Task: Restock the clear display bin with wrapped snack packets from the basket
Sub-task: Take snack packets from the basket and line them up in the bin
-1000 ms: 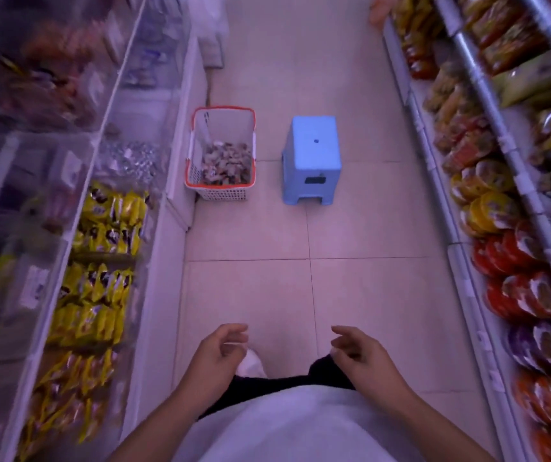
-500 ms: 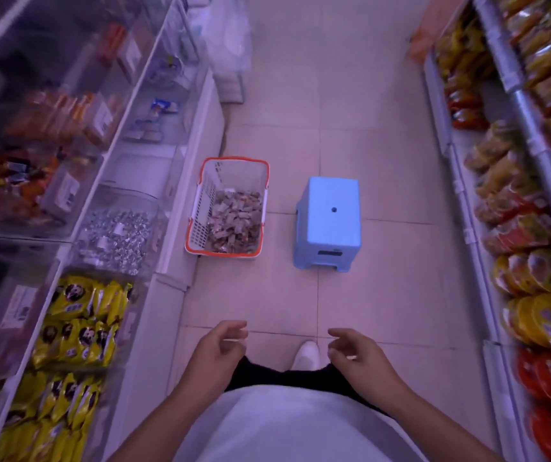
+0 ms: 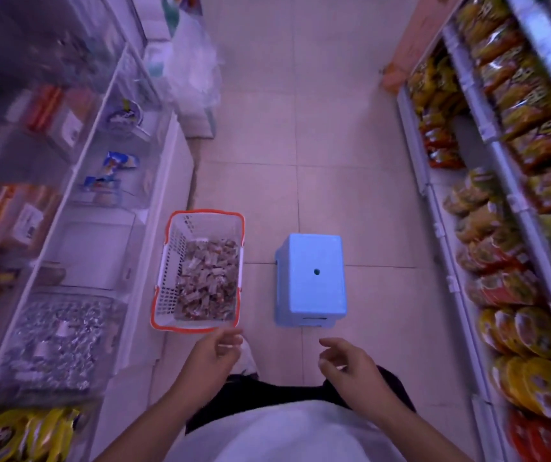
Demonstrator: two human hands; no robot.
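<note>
Tiled shop aisle: left hand (image 3: 212,356) and right hand (image 3: 350,365) hang loosely curled, empty, near the basket (image 3: 167,288).

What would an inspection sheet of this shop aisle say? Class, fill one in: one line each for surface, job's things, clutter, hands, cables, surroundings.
Surface: tiled floor, pale, with visible joints.
Job's things: white basket with orange rim stands on the floor by the left shelving, about half full of wrapped snack packets; clear display bin beside it looks nearly empty.
Clutter: blue plastic stool stands right of the basket, apart from it.
Hands: left hand and right hand loosely curled, holding nothing, short of the basket.
Cables: nothing seen.
Surroundings: bin of silver-wrapped sweets at left; shelves of bagged snacks at right.
</note>
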